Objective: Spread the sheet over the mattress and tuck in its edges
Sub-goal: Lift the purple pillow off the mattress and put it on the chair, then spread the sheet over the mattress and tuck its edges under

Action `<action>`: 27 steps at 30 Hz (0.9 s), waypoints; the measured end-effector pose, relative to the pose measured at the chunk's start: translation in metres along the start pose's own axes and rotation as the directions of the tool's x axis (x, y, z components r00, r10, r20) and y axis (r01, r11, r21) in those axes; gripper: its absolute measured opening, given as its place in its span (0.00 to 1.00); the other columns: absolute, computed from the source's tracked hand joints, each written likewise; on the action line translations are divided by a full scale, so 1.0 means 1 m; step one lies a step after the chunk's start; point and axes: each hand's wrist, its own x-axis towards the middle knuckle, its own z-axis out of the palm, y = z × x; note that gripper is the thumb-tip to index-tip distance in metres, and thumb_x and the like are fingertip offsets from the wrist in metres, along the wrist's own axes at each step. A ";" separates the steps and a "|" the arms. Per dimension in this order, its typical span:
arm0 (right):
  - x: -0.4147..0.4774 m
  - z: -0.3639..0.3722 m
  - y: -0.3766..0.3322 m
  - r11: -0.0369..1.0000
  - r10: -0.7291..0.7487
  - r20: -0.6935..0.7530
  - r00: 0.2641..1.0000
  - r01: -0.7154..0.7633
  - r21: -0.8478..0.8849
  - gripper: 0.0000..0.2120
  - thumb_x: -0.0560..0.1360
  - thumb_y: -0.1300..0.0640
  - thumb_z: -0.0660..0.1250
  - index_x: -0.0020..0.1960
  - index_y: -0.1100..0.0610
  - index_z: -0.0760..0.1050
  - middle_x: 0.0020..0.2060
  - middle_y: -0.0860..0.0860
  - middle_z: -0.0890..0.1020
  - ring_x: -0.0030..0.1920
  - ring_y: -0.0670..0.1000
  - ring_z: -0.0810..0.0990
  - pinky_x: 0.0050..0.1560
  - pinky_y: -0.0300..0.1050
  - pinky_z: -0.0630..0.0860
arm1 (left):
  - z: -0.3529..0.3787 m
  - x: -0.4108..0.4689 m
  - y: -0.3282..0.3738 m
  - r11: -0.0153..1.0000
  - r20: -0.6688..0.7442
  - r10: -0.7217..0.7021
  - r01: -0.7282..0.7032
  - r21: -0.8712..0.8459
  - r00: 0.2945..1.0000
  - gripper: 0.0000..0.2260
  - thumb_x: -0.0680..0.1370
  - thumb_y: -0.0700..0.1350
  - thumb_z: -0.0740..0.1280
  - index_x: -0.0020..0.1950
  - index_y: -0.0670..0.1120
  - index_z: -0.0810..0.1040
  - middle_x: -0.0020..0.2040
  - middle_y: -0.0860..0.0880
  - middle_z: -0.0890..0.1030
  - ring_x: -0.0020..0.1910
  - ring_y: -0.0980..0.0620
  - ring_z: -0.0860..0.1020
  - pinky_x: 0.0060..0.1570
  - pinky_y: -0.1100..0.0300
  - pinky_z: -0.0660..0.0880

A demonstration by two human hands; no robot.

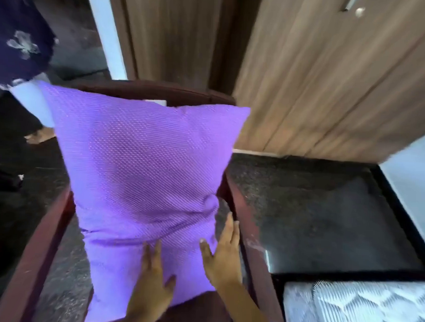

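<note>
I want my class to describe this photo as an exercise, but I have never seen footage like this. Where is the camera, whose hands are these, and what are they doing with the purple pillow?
There is no machine here. A person wears one wide-angle camera on the head, so this single picture looks forward and down at their own hands. The left hand and the right hand both rest with straight fingers against the lower part of the purple pillow; neither grips it. The pillow stands upright on a dark red wooden chair. At the lower right you see a corner of the mattress with its white patterned surface. Behind is a wooden wardrobe, and part of another person shows at the upper left.
</note>
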 end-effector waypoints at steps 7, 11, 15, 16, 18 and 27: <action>-0.112 -0.081 0.068 0.982 0.071 0.076 0.995 -0.057 -0.181 0.38 0.77 0.45 0.60 0.78 0.57 0.44 0.77 0.52 0.47 0.76 0.48 0.46 0.72 0.36 0.45 | 0.059 -0.107 0.057 0.864 0.426 0.403 -0.490 0.114 0.810 0.36 0.62 0.45 0.75 0.68 0.43 0.68 0.60 0.34 0.76 0.58 0.35 0.77 0.53 0.46 0.77; -0.208 -0.156 0.135 0.930 0.301 -0.037 0.953 -0.302 -0.208 0.32 0.77 0.45 0.59 0.76 0.55 0.54 0.75 0.53 0.57 0.73 0.52 0.60 0.70 0.44 0.61 | 0.085 -0.147 0.106 0.829 0.531 0.420 -0.550 0.106 0.736 0.27 0.70 0.47 0.68 0.67 0.42 0.72 0.61 0.41 0.77 0.53 0.43 0.80 0.54 0.54 0.76; -0.322 -0.226 0.197 0.780 0.608 -0.079 0.790 -0.613 -0.126 0.27 0.77 0.43 0.61 0.73 0.51 0.60 0.67 0.54 0.69 0.65 0.54 0.71 0.60 0.45 0.68 | 0.134 -0.197 0.156 0.804 0.689 0.347 -0.580 0.131 0.637 0.28 0.71 0.38 0.72 0.69 0.39 0.68 0.63 0.38 0.74 0.60 0.42 0.75 0.59 0.49 0.72; -0.355 -0.240 0.211 0.739 0.661 -0.083 0.746 -0.666 -0.096 0.26 0.76 0.43 0.62 0.72 0.50 0.62 0.66 0.54 0.71 0.65 0.54 0.71 0.60 0.45 0.68 | 0.149 -0.218 0.170 0.792 0.732 0.325 -0.595 0.135 0.599 0.27 0.71 0.39 0.72 0.68 0.40 0.68 0.62 0.39 0.75 0.57 0.43 0.76 0.58 0.52 0.72; -0.418 -0.263 0.237 0.673 0.734 -0.097 0.672 -0.739 -0.034 0.24 0.76 0.44 0.62 0.69 0.51 0.65 0.64 0.55 0.74 0.64 0.55 0.73 0.59 0.44 0.69 | 0.181 -0.263 0.193 0.739 0.812 0.297 -0.660 0.138 0.503 0.25 0.72 0.43 0.71 0.68 0.43 0.68 0.60 0.41 0.76 0.52 0.47 0.78 0.54 0.58 0.71; -0.648 -0.304 0.316 0.411 0.911 -0.082 0.403 -0.898 0.155 0.28 0.77 0.43 0.61 0.72 0.54 0.61 0.67 0.55 0.71 0.66 0.53 0.70 0.62 0.42 0.67 | 0.304 -0.466 0.241 0.525 0.983 0.166 -0.851 -0.025 0.074 0.29 0.75 0.52 0.66 0.72 0.49 0.59 0.67 0.46 0.67 0.63 0.49 0.71 0.58 0.57 0.71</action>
